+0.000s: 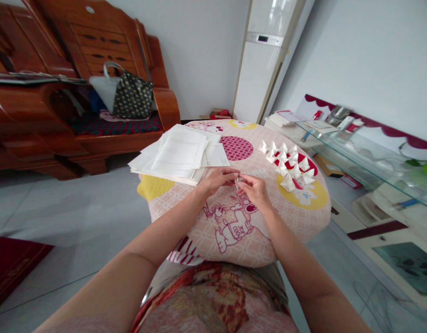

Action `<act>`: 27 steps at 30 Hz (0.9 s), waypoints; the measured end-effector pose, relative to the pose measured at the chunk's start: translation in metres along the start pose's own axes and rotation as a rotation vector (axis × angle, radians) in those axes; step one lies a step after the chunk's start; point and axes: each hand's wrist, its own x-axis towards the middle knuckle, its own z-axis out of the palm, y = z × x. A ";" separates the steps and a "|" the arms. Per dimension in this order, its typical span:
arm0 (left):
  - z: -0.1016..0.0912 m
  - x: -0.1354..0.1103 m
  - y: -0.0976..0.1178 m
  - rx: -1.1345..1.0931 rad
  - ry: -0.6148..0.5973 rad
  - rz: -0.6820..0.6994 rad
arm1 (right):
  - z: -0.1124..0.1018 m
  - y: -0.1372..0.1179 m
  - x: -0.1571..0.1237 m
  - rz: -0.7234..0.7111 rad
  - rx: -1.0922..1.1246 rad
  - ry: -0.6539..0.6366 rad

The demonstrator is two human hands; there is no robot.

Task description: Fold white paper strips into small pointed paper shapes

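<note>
Over the middle of the round table, my left hand (221, 179) and my right hand (253, 188) meet with their fingers closed on one small piece of folded white paper (237, 182). Most of that paper is hidden behind the fingertips. To the left of my hands lies an uneven stack of white paper sheets (179, 150), some with faint print. Several pointed shapes folded from white paper (288, 183) stand in rows on the right side of the table.
A patterned cloth (210, 231) covers the table. Close on the right stands a glass-topped cabinet (380, 162) with cups and papers. A wooden bench (126, 143) holding bags (133, 97) is at the left. A tall white air conditioner (260, 69) stands behind.
</note>
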 end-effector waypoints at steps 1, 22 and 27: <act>0.000 0.000 0.001 -0.016 -0.002 -0.008 | 0.000 0.000 0.001 0.007 0.014 0.000; -0.007 0.002 -0.004 0.059 -0.005 -0.034 | -0.004 -0.010 0.001 0.090 0.071 0.047; -0.007 0.002 -0.004 0.122 -0.029 -0.014 | -0.004 -0.010 0.001 0.096 0.073 0.045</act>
